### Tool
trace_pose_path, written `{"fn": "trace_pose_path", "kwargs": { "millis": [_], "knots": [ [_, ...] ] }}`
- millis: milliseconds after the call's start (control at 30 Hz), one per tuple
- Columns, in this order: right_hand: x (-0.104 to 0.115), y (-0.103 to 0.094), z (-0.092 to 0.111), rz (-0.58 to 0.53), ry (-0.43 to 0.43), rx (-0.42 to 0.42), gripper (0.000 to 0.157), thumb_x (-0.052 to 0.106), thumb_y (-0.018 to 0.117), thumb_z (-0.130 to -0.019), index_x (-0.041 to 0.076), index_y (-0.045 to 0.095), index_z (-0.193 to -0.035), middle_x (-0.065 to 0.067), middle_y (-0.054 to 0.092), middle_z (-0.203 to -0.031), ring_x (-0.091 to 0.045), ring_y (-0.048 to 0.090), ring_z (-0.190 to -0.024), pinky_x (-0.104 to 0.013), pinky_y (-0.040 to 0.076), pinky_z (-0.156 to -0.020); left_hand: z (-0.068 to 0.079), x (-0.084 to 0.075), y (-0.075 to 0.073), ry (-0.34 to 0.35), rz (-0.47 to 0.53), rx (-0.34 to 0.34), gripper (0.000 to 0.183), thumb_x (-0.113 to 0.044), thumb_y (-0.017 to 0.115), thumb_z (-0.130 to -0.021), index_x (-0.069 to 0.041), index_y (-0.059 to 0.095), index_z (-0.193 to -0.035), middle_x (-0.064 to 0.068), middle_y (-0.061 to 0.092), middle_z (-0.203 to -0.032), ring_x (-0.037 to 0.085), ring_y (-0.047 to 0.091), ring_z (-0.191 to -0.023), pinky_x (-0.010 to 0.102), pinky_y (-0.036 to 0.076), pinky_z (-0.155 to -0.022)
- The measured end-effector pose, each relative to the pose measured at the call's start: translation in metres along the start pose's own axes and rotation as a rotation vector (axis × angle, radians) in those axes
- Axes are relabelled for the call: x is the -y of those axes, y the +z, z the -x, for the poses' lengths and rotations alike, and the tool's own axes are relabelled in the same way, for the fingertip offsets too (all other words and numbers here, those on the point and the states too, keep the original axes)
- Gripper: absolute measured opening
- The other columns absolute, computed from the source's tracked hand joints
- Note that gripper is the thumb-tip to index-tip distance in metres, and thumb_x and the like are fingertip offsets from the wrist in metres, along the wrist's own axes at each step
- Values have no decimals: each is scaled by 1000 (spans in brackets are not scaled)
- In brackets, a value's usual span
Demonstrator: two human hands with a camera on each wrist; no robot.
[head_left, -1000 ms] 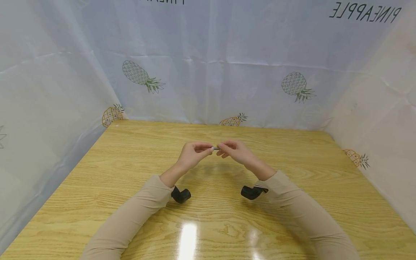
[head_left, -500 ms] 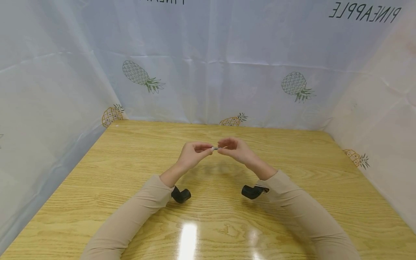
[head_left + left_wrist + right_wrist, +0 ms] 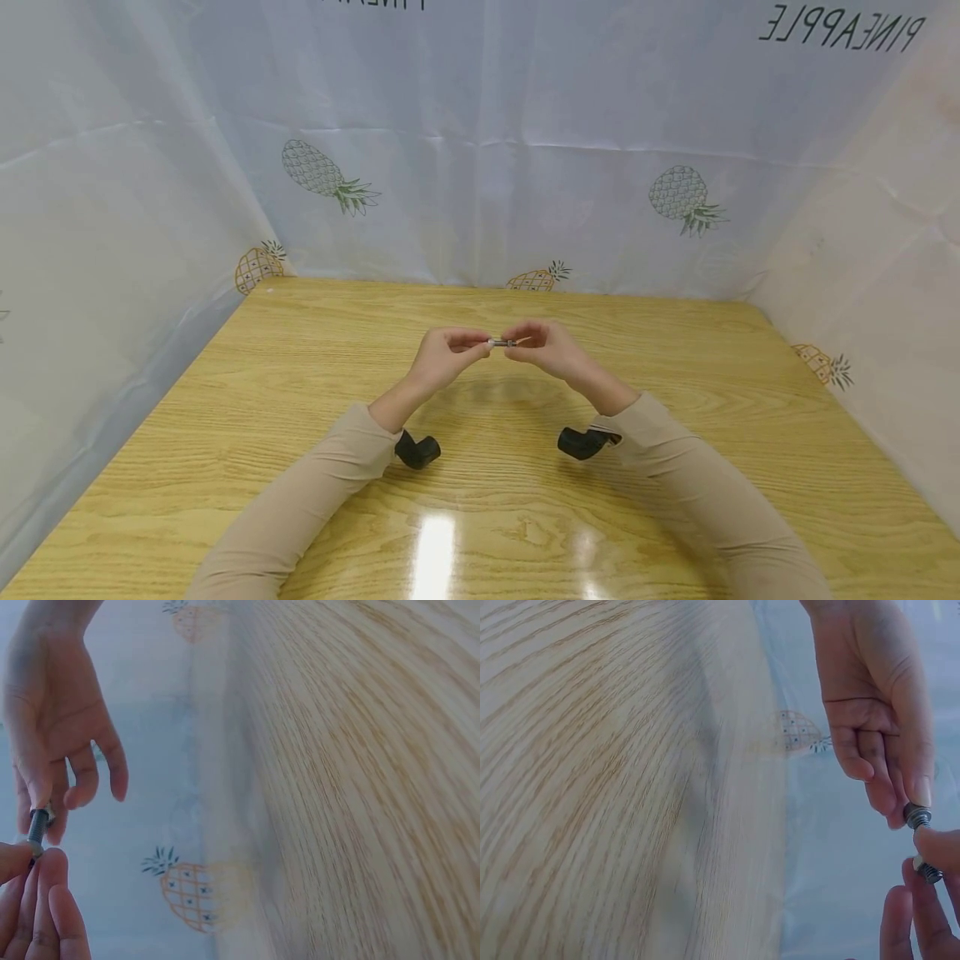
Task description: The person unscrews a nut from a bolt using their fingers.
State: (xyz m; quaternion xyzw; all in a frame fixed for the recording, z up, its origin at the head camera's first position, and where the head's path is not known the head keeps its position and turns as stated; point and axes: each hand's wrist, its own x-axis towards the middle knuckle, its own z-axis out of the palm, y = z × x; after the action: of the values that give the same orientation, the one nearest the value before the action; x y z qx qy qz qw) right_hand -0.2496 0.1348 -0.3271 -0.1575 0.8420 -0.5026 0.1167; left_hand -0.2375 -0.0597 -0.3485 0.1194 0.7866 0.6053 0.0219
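Note:
Held level above the table between both hands is a small metal bolt [image 3: 500,342]. My left hand [image 3: 444,357] pinches it at its head end with thumb and fingertips. On its threaded shank sits a nut [image 3: 49,814], and the thumb and a finger of my right hand [image 3: 553,348] pinch there. From the right wrist view, the threaded tip of the bolt sticks out past the right fingers [image 3: 922,911], while the right thumb covers part of the shank. The other right fingers stay loosely bent, apart from the bolt.
A wood-grain table [image 3: 300,367] lies under both hands. White curtains [image 3: 480,208] printed with pineapples hang behind it and at both sides. Black angled pieces [image 3: 581,443] stick out below each wrist, near the beige sleeves [image 3: 690,462].
The right fingers spread off the bolt, then came back nearer to it at the nut; more of the bolt's right end now shows. The left hand has kept its place and grip.

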Motion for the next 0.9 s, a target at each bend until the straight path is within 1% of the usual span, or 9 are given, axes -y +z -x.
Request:
{"fn": "trace_pose_path", "kwargs": {
  "millis": [67,167,233,300,400,533,700,800,900],
  "knots": [
    [0,0,0,2,-4,-2,34,20,63,-86,6,58,-116,-13,59,-118,-26,57,-107,-44,46,-92,0,0,0,-3,0,5,27,-24,64,-85,-7,67,-106,13,68,-104,21,66,-92,31,52,-82],
    [-1,-1,0,7,9,15,40,29,59,-88,8,55,-122,-13,60,-119,-29,56,-108,-48,43,-96,-1,1,0,-15,0,10,29,-25,64,-85,-7,67,-107,12,68,-104,24,65,-95,32,52,-83],
    [-1,-1,-1,14,32,31,41,35,54,-91,9,55,-123,-13,63,-116,-30,57,-106,-50,40,-98,-1,0,0,-21,-2,11,29,-25,64,-85,-7,67,-108,13,68,-105,24,65,-95,32,52,-83],
    [0,-1,0,10,60,42,41,37,50,-92,9,57,-121,-14,65,-111,-32,58,-104,-51,39,-99,0,-2,-1,-26,-8,12,29,-23,64,-86,-6,67,-108,14,68,-106,24,65,-95,33,52,-83],
    [0,-1,0,3,80,39,38,36,50,-93,8,59,-117,-14,66,-108,-31,59,-102,-51,38,-100,7,-13,-2,-15,-24,13,27,-19,62,-87,-2,66,-108,16,67,-105,24,65,-94,34,52,-83],
    [-1,0,0,0,44,15,32,27,57,-90,8,59,-116,-13,63,-112,-29,58,-103,-48,41,-97,17,-26,-3,4,-27,14,27,-14,60,-88,2,64,-109,19,66,-105,25,65,-94,32,52,-82],
    [-1,0,0,-28,10,4,32,16,63,-86,6,57,-116,-13,57,-118,-26,57,-105,-45,45,-92,18,-28,-3,7,-12,15,27,-14,60,-87,2,64,-109,19,66,-106,26,65,-94,31,52,-82],
    [-1,0,0,-39,3,16,39,20,62,-87,6,53,-122,-14,56,-122,-28,55,-108,-48,44,-95,17,-27,-3,-2,-12,18,27,-15,61,-87,0,65,-109,19,66,-106,27,64,-96,32,52,-83],
    [-2,-1,0,-15,18,38,43,30,58,-89,7,52,-125,-15,59,-119,-29,56,-106,-51,40,-97,17,-27,-3,-4,-18,15,27,-15,61,-87,0,65,-109,19,66,-106,28,64,-96,33,52,-83]
  ]
}}
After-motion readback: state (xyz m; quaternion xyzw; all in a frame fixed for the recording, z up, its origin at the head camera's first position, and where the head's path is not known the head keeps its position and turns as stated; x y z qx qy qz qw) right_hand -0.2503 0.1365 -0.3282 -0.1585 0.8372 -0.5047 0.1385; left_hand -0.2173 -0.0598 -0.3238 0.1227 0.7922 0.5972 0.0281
